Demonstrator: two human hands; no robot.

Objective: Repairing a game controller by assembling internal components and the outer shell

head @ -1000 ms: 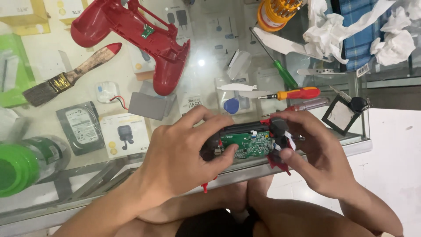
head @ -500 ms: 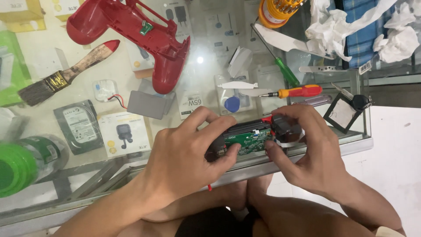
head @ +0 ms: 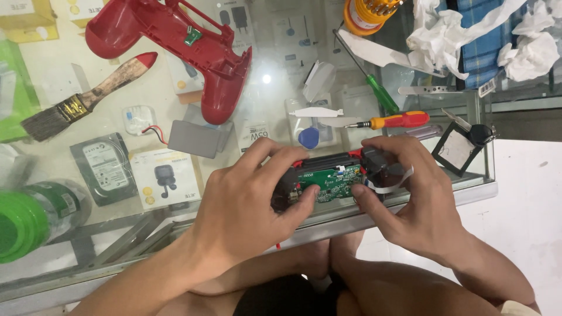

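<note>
Bright even overhead light, sharp focus, one lamp glare spot on the glass top (head: 266, 78)

Location type: small electronics repair shop. The work surface is a glass display-counter tabletop (head: 175, 88); boxed chargers and earbuds (head: 165, 177) for sale lie under the glass. On the tabletop: screwdrivers (head: 398, 121), a round bit holder (head: 366, 13) at the far edge, a dusting paintbrush (head: 82, 100), a bare hard drive (head: 104, 168) at left, and an opened red controller shell (head: 175, 44).
</note>
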